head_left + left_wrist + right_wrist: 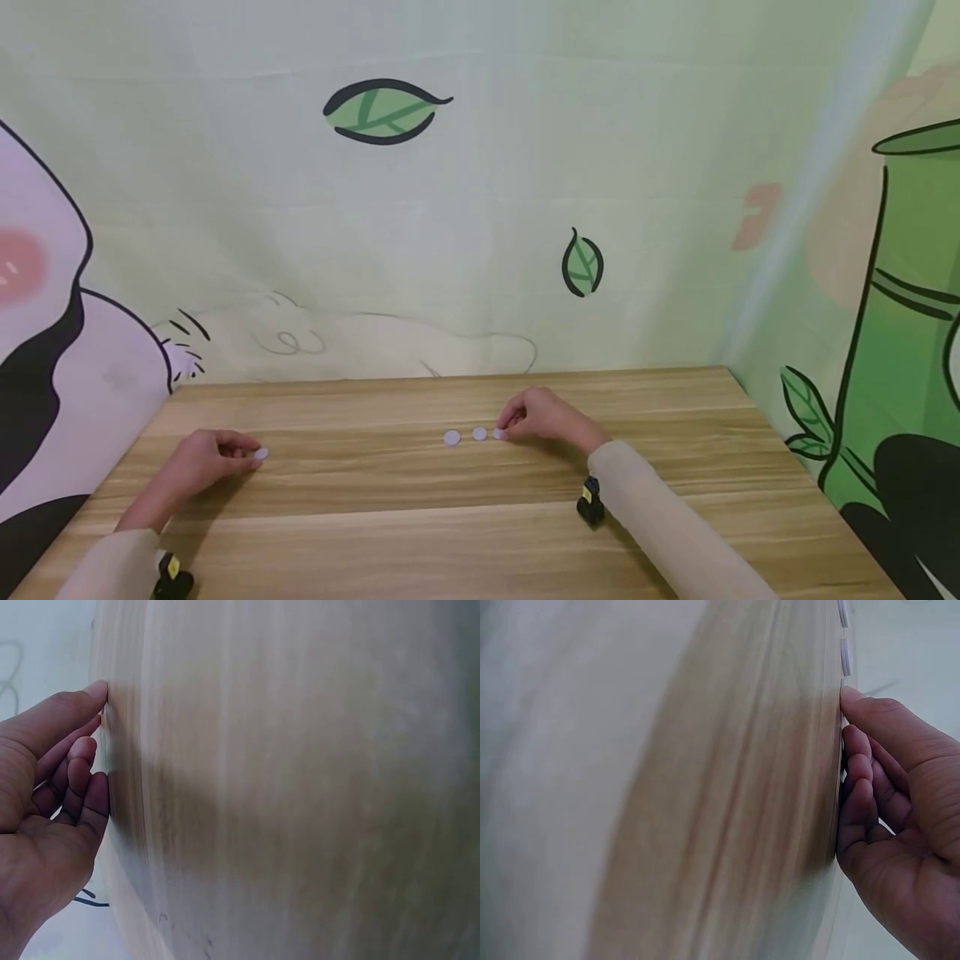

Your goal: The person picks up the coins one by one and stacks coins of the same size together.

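On the left of the table my left hand [206,461] pinches a small white disc [261,453] between thumb and fingertips, low at the wood. Its remaining fingers are curled in the left wrist view, where the disc is hidden. Right of centre, my right hand [546,415] has thumb and fingertips at another white disc [498,434], gripping its edge close to the tabletop. Just left of that lie two more discs, a middle disc [480,433] and a slightly larger-looking disc [452,437], in a near-straight row. Two discs show edge-on beyond the right thumb [866,705] in the right wrist view.
The wooden table [420,550] ends at a printed cloth backdrop [487,192] with leaf drawings. A green bamboo drawing [907,333] covers the right side. Each sleeve has a small black device beneath it, a left device [174,577] and a right device [591,502].
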{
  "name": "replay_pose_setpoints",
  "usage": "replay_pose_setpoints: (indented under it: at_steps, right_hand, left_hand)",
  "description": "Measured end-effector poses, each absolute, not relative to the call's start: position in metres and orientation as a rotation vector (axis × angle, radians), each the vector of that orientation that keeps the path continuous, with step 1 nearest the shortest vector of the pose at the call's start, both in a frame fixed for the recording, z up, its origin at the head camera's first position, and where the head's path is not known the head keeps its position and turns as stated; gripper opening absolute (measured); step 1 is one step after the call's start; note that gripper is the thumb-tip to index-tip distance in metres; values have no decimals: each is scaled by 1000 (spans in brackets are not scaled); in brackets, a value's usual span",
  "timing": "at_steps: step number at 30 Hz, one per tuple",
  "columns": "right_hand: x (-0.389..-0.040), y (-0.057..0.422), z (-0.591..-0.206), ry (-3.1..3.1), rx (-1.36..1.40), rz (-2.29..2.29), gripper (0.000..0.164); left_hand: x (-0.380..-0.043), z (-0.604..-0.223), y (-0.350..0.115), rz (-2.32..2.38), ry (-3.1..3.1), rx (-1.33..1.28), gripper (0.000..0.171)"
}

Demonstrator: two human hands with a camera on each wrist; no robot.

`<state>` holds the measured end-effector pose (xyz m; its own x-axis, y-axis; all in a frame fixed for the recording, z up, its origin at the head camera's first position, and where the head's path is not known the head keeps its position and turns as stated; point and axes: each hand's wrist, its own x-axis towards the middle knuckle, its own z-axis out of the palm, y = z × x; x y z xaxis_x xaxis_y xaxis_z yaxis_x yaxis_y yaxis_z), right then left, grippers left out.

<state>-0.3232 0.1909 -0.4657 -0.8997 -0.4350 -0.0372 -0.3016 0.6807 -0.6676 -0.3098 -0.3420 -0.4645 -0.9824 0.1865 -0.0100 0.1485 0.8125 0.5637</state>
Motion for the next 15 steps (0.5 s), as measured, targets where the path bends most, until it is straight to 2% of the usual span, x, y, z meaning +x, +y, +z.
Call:
replay_pose_setpoints:
  at_steps: [15]
  right_hand:
    - [-325, 192, -467, 2695, -597, -1024, 7]
  left_hand:
    - [-312, -467, -341, 887, 2944, 251, 30]
